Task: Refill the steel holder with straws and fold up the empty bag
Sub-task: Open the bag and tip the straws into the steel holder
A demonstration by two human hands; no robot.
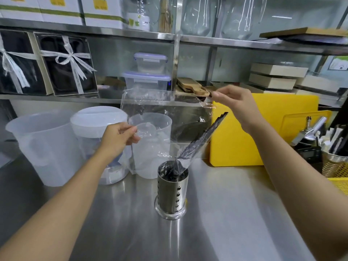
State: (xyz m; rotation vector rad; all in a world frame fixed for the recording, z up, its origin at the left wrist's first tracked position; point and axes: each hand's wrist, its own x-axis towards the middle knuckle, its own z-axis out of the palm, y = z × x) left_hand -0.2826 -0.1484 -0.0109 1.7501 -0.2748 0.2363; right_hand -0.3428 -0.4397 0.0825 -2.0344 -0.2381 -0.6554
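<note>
A perforated steel holder (171, 193) stands upright on the steel counter (226, 213), centre of view. A clear plastic bag (162, 104) hangs above it, its lower corner dipping into the holder's mouth. Black straws (203, 136) slide slantwise down inside the bag into the holder. My left hand (120, 136) pinches the bag's left edge. My right hand (237, 102) pinches its upper right corner, held higher, so the bag tilts down to the holder.
Translucent plastic jugs (47, 146) and a lidded tub (98, 121) stand behind left of the holder. Yellow cutting boards (263, 129) lean at the right. A mesh cup with wrapped straws (335, 159) sits far right. Shelves with boxes run along the back.
</note>
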